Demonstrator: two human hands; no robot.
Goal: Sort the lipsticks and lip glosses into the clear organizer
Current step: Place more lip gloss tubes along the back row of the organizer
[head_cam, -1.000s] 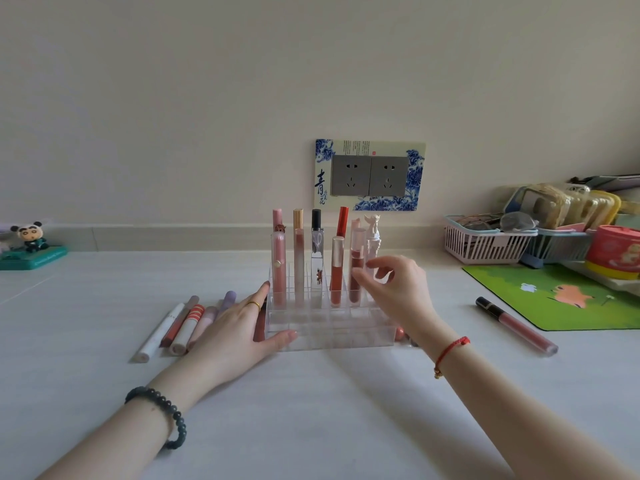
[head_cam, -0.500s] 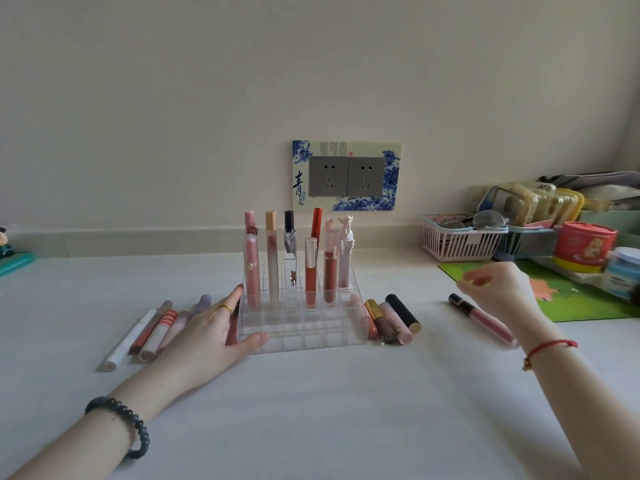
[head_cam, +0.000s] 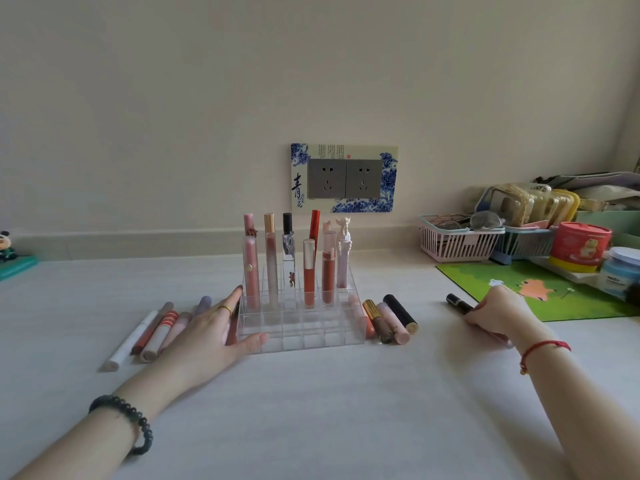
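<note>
I am closing my right hand (head_cam: 498,315) over a black-capped gloss (head_cam: 459,303) lying flat on the table (head_cam: 311,410), well right of the organizer (head_cam: 301,327); its long axis is running from the cap at upper left down under my palm, so only the cap end is showing. My left hand (head_cam: 211,337) is resting open and flat against the organizer's left side, bracing it. White table, plain wall, baskets (head_cam: 460,244) crowding the far right.

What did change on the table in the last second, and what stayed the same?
The right hand left the clear organizer, moved right and came down onto the black-capped lip gloss by the green mat; its fingers close around it. The left hand still steadies the organizer; the standing tubes are unchanged.
</note>
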